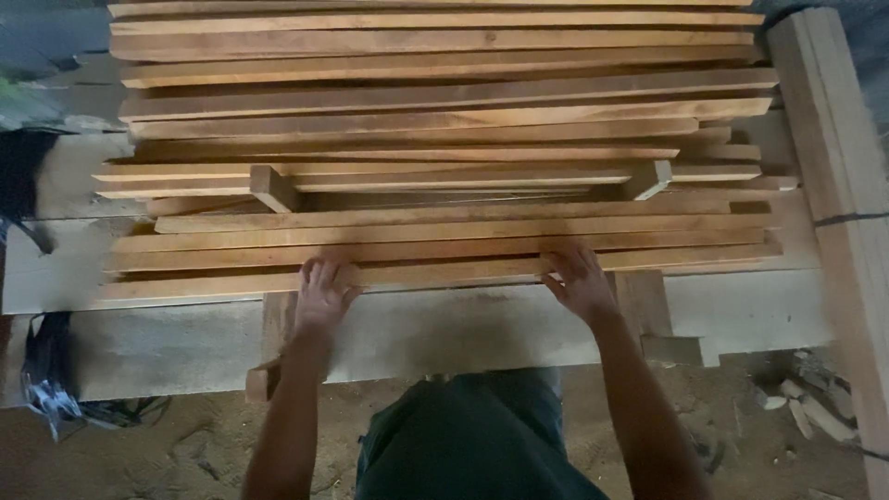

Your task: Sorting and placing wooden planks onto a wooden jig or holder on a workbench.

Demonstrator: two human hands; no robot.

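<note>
Both hands laid on the nearest wooden slat of a large stack.

The left hand (321,294) and right hand (576,278) are seen pressed flat, fingers spread, on the front slat (444,272), which lies crosswise at the near edge of the slat stack (435,120); nothing is gripped or closed around. The slat is judged not yet lifted, since it rests flush among its neighbours. The stack extends toward 12 o'clock, carried on cross battens (274,187) above a pale plank bench (463,329). A long timber (833,185) lies at 3 o'clock, and offcuts (815,407) are scattered on the dirt floor toward 4 o'clock.
</note>
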